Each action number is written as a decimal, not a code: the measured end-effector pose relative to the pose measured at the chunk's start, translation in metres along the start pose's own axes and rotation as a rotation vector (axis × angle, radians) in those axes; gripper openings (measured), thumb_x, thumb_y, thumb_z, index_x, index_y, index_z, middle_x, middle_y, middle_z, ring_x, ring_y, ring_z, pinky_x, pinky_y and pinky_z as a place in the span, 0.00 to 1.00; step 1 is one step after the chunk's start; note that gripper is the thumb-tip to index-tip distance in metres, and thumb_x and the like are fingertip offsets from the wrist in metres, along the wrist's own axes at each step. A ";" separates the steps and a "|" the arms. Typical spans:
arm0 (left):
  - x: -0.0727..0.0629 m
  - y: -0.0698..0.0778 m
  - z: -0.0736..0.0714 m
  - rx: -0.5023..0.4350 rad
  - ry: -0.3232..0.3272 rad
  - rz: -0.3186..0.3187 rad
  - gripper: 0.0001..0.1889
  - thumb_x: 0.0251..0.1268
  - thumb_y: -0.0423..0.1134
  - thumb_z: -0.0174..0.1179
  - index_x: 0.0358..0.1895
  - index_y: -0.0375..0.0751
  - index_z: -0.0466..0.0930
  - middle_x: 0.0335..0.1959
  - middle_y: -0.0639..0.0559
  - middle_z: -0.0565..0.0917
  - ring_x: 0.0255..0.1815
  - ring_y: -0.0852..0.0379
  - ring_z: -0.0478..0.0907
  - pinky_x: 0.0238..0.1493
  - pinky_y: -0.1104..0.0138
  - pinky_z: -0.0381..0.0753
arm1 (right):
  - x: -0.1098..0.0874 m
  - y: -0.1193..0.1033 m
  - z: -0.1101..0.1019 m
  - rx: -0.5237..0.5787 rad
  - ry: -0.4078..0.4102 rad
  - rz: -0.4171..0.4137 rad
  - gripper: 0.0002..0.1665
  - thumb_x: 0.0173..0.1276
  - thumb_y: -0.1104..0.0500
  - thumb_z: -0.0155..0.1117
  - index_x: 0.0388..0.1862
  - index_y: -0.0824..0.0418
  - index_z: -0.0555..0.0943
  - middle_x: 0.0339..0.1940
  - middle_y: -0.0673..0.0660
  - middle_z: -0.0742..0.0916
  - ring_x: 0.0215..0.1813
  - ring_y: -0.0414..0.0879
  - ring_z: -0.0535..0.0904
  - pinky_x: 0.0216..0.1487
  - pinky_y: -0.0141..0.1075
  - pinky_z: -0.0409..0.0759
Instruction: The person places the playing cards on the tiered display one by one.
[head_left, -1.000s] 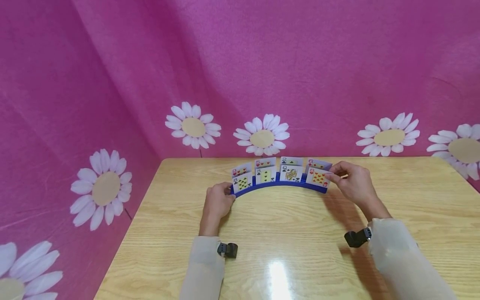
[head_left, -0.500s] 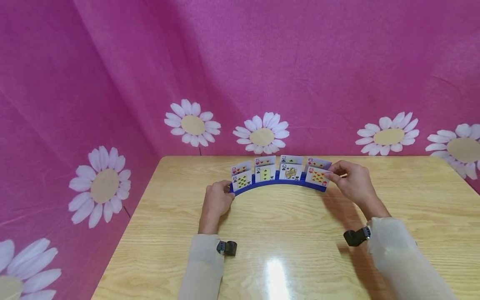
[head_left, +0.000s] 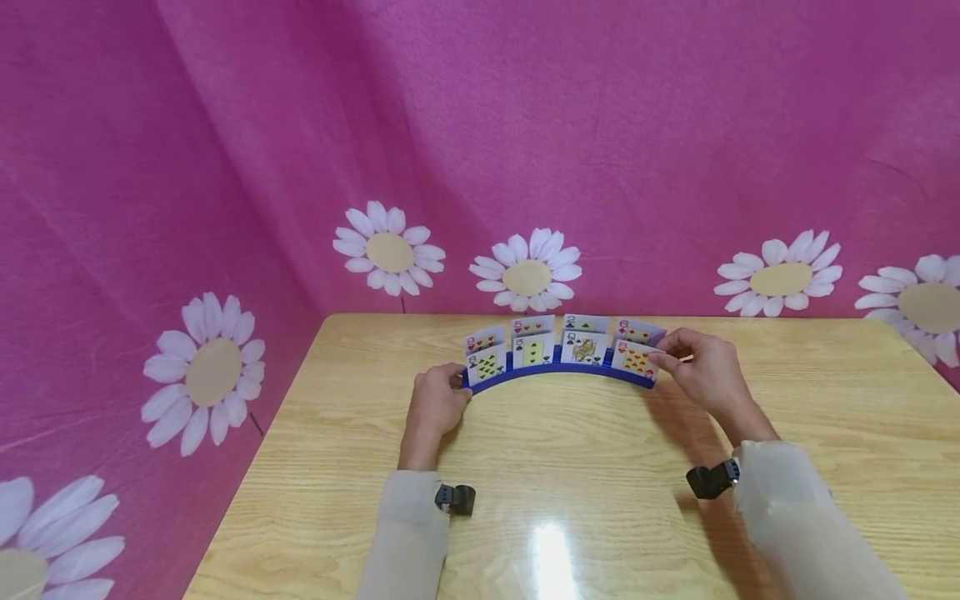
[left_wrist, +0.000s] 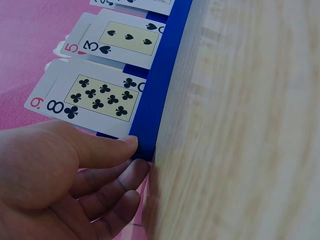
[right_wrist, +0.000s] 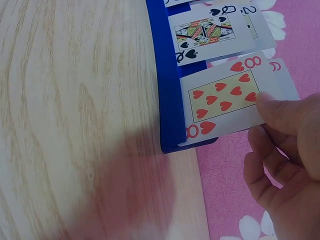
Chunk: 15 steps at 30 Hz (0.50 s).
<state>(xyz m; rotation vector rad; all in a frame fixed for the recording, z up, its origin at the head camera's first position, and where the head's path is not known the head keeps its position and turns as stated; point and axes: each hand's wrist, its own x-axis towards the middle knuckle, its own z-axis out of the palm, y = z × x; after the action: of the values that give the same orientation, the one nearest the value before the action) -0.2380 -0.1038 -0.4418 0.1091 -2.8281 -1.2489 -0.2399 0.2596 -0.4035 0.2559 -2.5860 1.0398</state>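
A curved blue card holder (head_left: 558, 369) stands on the table with playing cards upright in two rows. My left hand (head_left: 437, 407) grips the holder's left end between thumb and fingers, beside the eight of clubs (left_wrist: 100, 97). At the other end, my right hand (head_left: 708, 371) pinches the eight of hearts (right_wrist: 225, 97) by its outer edge; the card's lower edge sits in the front slot. Between them in front are the three of spades (left_wrist: 129, 37) and queen of spades (right_wrist: 207, 34). The back-row cards are partly hidden behind the front ones.
The wooden table (head_left: 525, 467) spreads out in front of the holder. Close behind its far edge hangs a pink cloth (head_left: 615, 150) with large white daisies, and it continues along the left side. Each wrist carries a small black camera (head_left: 457, 500).
Only the head view shifts slightly. Both hands, the holder and the cards keep their places.
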 end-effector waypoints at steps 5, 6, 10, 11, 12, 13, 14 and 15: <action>0.000 0.000 0.000 0.012 0.017 0.034 0.19 0.62 0.28 0.67 0.58 0.34 0.83 0.43 0.42 0.86 0.44 0.51 0.82 0.49 0.58 0.80 | 0.000 0.003 0.002 -0.002 0.015 -0.020 0.07 0.62 0.66 0.74 0.30 0.64 0.83 0.30 0.59 0.87 0.33 0.50 0.81 0.25 0.29 0.75; 0.000 0.000 -0.001 0.011 0.018 0.037 0.19 0.61 0.28 0.67 0.57 0.34 0.83 0.43 0.42 0.86 0.44 0.51 0.82 0.49 0.58 0.80 | 0.000 0.004 0.003 -0.005 0.017 -0.021 0.07 0.62 0.66 0.74 0.30 0.64 0.83 0.29 0.59 0.87 0.32 0.50 0.81 0.25 0.29 0.75; -0.001 0.000 -0.001 0.007 0.015 0.036 0.20 0.61 0.28 0.67 0.58 0.34 0.83 0.43 0.42 0.86 0.45 0.50 0.82 0.49 0.57 0.80 | 0.000 0.006 0.004 -0.011 0.014 -0.010 0.07 0.62 0.66 0.74 0.30 0.64 0.82 0.29 0.59 0.87 0.32 0.49 0.80 0.24 0.29 0.75; -0.001 0.000 -0.001 0.008 0.014 0.033 0.20 0.62 0.28 0.67 0.58 0.35 0.82 0.43 0.42 0.86 0.46 0.50 0.81 0.50 0.57 0.80 | -0.001 0.006 0.004 -0.012 0.013 -0.006 0.07 0.62 0.65 0.74 0.31 0.64 0.82 0.29 0.59 0.87 0.32 0.50 0.80 0.24 0.29 0.74; -0.001 0.000 -0.001 0.009 0.014 0.031 0.20 0.62 0.28 0.67 0.58 0.35 0.82 0.44 0.42 0.86 0.46 0.49 0.81 0.50 0.57 0.80 | -0.001 0.007 0.004 -0.012 0.013 -0.003 0.07 0.62 0.65 0.74 0.31 0.65 0.82 0.29 0.60 0.87 0.32 0.50 0.80 0.24 0.29 0.74; -0.001 0.000 0.000 0.011 0.014 0.030 0.20 0.62 0.28 0.67 0.58 0.35 0.82 0.44 0.42 0.86 0.46 0.49 0.81 0.50 0.57 0.80 | -0.001 0.007 0.004 -0.010 0.009 0.003 0.07 0.62 0.65 0.74 0.31 0.65 0.82 0.30 0.60 0.87 0.32 0.50 0.81 0.24 0.29 0.75; -0.001 0.000 0.000 0.011 0.014 0.026 0.20 0.62 0.28 0.66 0.59 0.35 0.82 0.44 0.42 0.86 0.47 0.49 0.81 0.51 0.57 0.79 | -0.001 0.007 0.004 -0.008 0.004 0.012 0.07 0.63 0.64 0.74 0.32 0.65 0.82 0.30 0.60 0.87 0.33 0.50 0.81 0.24 0.29 0.75; -0.001 0.000 0.000 0.011 0.015 0.021 0.20 0.62 0.28 0.66 0.59 0.35 0.82 0.44 0.42 0.86 0.47 0.49 0.81 0.51 0.57 0.79 | -0.001 0.007 0.004 -0.005 -0.002 0.019 0.08 0.63 0.64 0.74 0.32 0.65 0.82 0.31 0.60 0.87 0.33 0.51 0.81 0.25 0.29 0.75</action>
<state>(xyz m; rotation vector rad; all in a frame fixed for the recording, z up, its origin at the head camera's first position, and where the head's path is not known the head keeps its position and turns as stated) -0.2373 -0.1038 -0.4420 0.0881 -2.8164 -1.2231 -0.2419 0.2619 -0.4115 0.2321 -2.5973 1.0396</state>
